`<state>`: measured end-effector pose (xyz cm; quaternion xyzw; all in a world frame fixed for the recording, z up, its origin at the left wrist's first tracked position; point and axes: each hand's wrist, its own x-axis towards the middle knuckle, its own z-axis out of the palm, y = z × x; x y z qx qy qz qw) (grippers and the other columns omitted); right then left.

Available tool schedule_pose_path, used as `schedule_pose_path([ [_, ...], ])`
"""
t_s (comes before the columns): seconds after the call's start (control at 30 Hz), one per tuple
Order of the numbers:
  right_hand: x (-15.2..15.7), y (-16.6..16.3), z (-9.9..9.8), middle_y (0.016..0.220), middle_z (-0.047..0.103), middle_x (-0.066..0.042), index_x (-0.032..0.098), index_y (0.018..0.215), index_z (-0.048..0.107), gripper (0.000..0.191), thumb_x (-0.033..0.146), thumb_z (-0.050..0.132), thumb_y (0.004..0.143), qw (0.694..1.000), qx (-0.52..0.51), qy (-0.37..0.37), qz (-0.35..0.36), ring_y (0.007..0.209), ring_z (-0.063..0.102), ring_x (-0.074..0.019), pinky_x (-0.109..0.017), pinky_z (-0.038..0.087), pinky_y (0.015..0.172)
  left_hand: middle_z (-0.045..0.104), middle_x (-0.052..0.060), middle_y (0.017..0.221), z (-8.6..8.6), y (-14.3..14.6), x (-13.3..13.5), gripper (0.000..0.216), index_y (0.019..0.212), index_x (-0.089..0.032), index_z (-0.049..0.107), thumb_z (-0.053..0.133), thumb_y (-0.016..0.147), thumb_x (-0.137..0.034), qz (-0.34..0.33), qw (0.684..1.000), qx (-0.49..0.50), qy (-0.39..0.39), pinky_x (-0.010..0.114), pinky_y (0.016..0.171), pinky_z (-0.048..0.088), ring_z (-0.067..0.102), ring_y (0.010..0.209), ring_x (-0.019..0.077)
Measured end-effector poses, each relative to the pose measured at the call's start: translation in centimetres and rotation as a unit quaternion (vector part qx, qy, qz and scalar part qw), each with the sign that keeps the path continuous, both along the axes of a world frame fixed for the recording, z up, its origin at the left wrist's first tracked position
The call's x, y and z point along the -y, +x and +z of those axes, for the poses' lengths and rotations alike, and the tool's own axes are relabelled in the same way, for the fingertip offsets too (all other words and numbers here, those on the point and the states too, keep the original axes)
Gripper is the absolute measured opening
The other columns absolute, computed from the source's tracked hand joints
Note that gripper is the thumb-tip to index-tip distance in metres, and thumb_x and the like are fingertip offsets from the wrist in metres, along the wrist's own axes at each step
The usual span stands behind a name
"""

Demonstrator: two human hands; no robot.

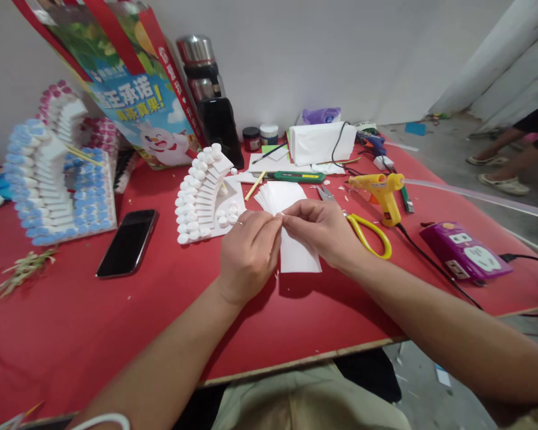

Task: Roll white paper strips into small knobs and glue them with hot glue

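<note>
My left hand [248, 254] and my right hand [320, 230] meet over the red table [72, 334], fingertips pinched together on a small white piece that I cannot make out clearly. Under and behind the hands lies a fan of white paper strips [283, 197], and one white sheet [298, 257] sits below my right hand. A white foam spiral-stair model [206, 194] with round white beads stands just left of my left hand.
A black phone [128, 242] lies at the left, beside a blue-beaded stair model [56, 185]. Yellow-handled scissors [370, 233], a yellow glue gun [381, 191], a purple power strip [464, 251], a green cutter [298, 177], a tissue pack [320, 142] and a flask [204, 77] stand right and behind. Another person's legs [506, 155] are at far right.
</note>
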<state>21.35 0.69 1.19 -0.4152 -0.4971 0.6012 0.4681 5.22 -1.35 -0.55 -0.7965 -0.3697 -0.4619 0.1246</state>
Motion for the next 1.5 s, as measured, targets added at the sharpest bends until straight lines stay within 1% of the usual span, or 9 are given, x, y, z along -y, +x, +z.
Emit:
schedule_pose_path([
  [0.23, -1.0, 1.2, -0.2, 0.067, 0.064, 0.000, 0.013, 0.082, 0.072, 0.019, 0.031, 0.078, 0.079, 0.997, 0.009, 0.042, 0.067, 0.057, 0.050, -0.0083, -0.024, 0.035, 0.053, 0.074, 0.003, 0.088, 0.5, 0.2, 0.3, 0.008, 0.090, -0.018, 0.072, 0.067, 0.091, -0.011, -0.060, 0.961, 0.190, -0.192, 0.028, 0.079, 0.056, 0.069, 0.083, 0.0148],
  [0.3, -1.0, 1.5, 0.2, 0.066, 0.063, 0.000, 0.013, 0.083, 0.071, 0.022, 0.034, 0.079, 0.080, 0.994, 0.030, 0.060, 0.082, 0.055, 0.049, -0.0083, -0.023, 0.034, 0.051, 0.073, 0.002, 0.085, 0.8, 0.0, 0.3, 0.004, 0.088, -0.018, 0.070, 0.073, 0.088, -0.016, -0.061, 0.927, 0.257, -0.266, 0.026, 0.076, 0.057, 0.069, 0.079, 0.0135],
  [0.4, -0.9, 1.6, 0.5, 0.061, 0.059, 0.002, 0.013, 0.081, 0.070, 0.027, 0.038, 0.081, 0.079, 0.994, 0.029, 0.063, 0.089, 0.052, 0.046, -0.0074, -0.023, 0.031, 0.048, 0.073, -0.001, 0.079, 1.2, -0.4, 0.0, 0.024, 0.102, -0.018, 0.070, 0.081, 0.082, -0.022, -0.091, 0.863, 0.339, -0.362, 0.026, 0.072, 0.059, 0.070, 0.072, 0.0136],
  [0.5, -0.9, 1.6, 0.6, 0.060, 0.058, 0.003, 0.013, 0.080, 0.069, 0.028, 0.038, 0.080, 0.080, 0.992, 0.034, 0.068, 0.100, 0.051, 0.045, -0.0069, -0.023, 0.029, 0.048, 0.075, 0.000, 0.075, 1.4, -0.8, -0.3, 0.032, 0.109, -0.017, 0.076, 0.083, 0.079, -0.023, -0.116, 0.827, 0.360, -0.417, 0.026, 0.067, 0.061, 0.070, 0.066, 0.0134],
  [0.67, -1.2, 1.8, 0.0, 0.061, 0.060, 0.002, 0.013, 0.081, 0.070, 0.025, 0.037, 0.077, 0.083, 0.988, 0.038, 0.044, 0.141, 0.053, 0.045, -0.0073, -0.024, 0.029, 0.049, 0.077, 0.001, 0.071, 1.6, -0.8, -0.6, 0.012, 0.088, -0.018, 0.083, 0.083, 0.076, -0.019, -0.107, 0.794, 0.372, -0.468, 0.024, 0.065, 0.061, 0.071, 0.062, 0.0136],
  [0.9, -1.5, 1.8, 0.1, 0.062, 0.061, 0.000, 0.013, 0.077, 0.070, 0.034, 0.044, 0.082, 0.075, 0.989, 0.110, 0.002, 0.101, 0.053, 0.045, -0.0085, -0.024, 0.029, 0.048, 0.076, 0.000, 0.070, 1.2, -0.6, -0.4, 0.004, 0.078, -0.018, 0.079, 0.082, 0.076, -0.019, -0.060, 0.799, 0.363, -0.476, 0.023, 0.065, 0.059, 0.071, 0.064, 0.0137],
  [1.2, -1.6, 2.4, -0.3, 0.068, 0.061, 0.000, 0.013, 0.080, 0.071, 0.022, 0.032, 0.067, 0.089, 0.946, 0.217, 0.209, 0.122, 0.063, 0.050, -0.0105, -0.025, 0.037, 0.057, 0.073, 0.000, 0.073, 1.2, -0.9, -0.7, 0.010, 0.073, -0.019, 0.074, 0.080, 0.078, -0.025, -0.033, 0.832, 0.295, -0.469, 0.025, 0.071, 0.054, 0.067, 0.071, 0.0140],
  [1.3, -1.6, 2.6, -0.2, 0.066, 0.059, 0.001, 0.013, 0.081, 0.072, 0.022, 0.032, 0.064, 0.091, 0.941, 0.222, 0.217, 0.138, 0.061, 0.047, -0.0099, -0.025, 0.036, 0.057, 0.072, 0.000, 0.070, 1.3, -1.0, -0.7, 0.010, 0.072, -0.019, 0.073, 0.080, 0.078, -0.024, -0.035, 0.836, 0.290, -0.464, 0.028, 0.068, 0.054, 0.066, 0.068, 0.0155],
  [1.5, -1.5, 2.2, -0.4, 0.068, 0.063, -0.002, 0.015, 0.079, 0.071, 0.024, 0.035, 0.065, 0.091, 0.939, 0.246, 0.203, 0.130, 0.064, 0.050, -0.0121, -0.026, 0.037, 0.059, 0.074, 0.001, 0.076, 0.9, -1.2, -0.4, 0.010, 0.074, -0.020, 0.074, 0.074, 0.083, -0.022, -0.031, 0.897, 0.196, -0.394, 0.029, 0.070, 0.051, 0.065, 0.072, 0.0161],
])
